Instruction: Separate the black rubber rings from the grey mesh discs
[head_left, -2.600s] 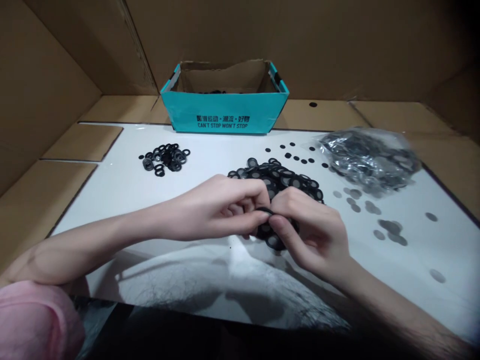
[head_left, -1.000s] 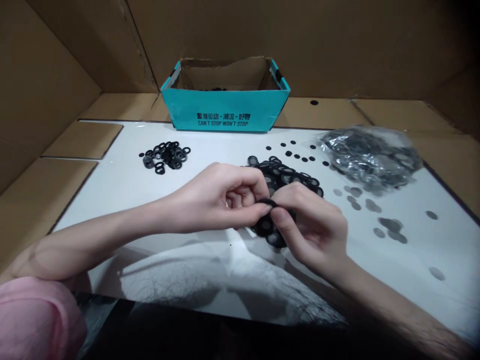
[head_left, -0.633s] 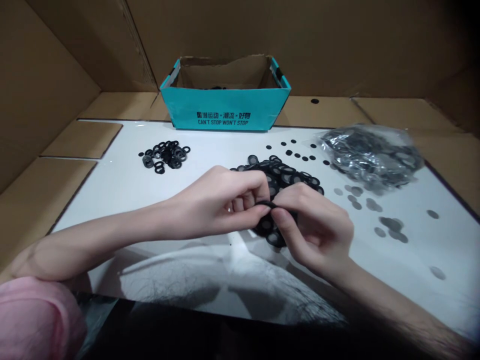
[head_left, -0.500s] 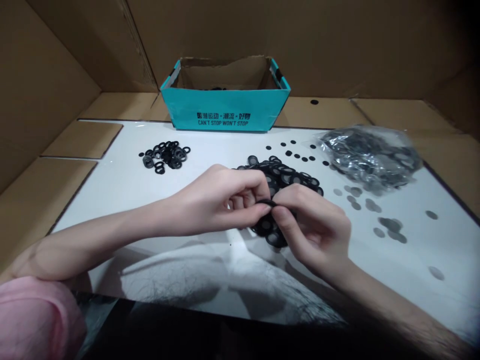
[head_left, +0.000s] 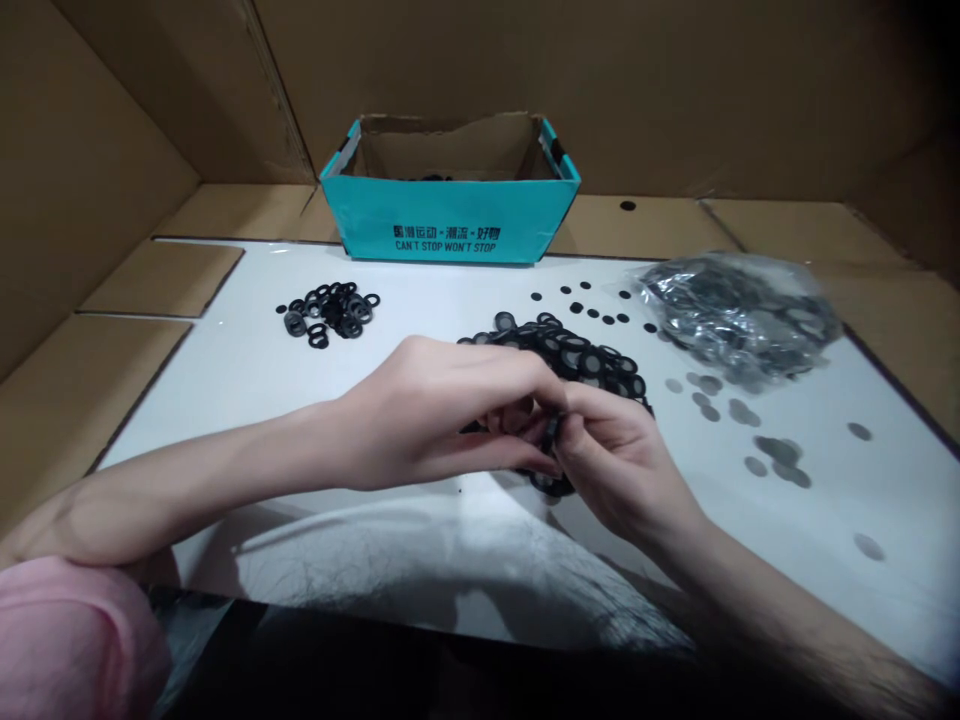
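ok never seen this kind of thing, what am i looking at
No machine here: these are a person's bare left hand and right hand, filmed by a camera worn on the head, looking forward and down. The right hand pinches a small black piece; the left hand's fingers curl close around it, their grip unclear. Beyond them, on the white tabletop, lies a pile of black rings with grey centres. A smaller ring heap lies left; grey discs and a clear plastic bag, right. A teal box stands behind.
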